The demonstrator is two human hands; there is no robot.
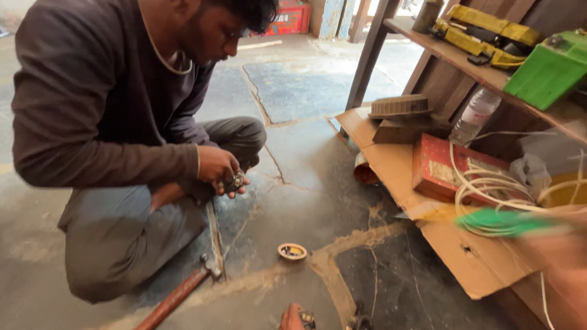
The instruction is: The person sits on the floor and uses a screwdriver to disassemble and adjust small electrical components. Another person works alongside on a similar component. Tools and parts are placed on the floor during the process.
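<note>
We look down at a cracked stone floor [306,183]. Our right hand [565,269] is a blur at the right edge, over a sheet of cardboard [465,260]. A blurry green thing [501,221] is just beside it. We cannot tell if the hand grips it or is open.

At the bottom edge a bit of skin shows. It may be our left hand [291,318]. It is touching or just beside a small metal piece [307,319]. We cannot tell if it holds the piece.

Another person squats across from us. Both of that person's hands [221,171] are closed around a small dark metal part [235,181].

A little round ring [292,251] lies alone on the floor between us. A hammer [180,293] with a reddish handle lies near the person's leg.

On the cardboard sit a red box [440,168] and loops of white cord [489,186].

We think the work is in the middle. Small parts lie apart, some in hands and some on the floor. Nothing looks put together yet.
</note>
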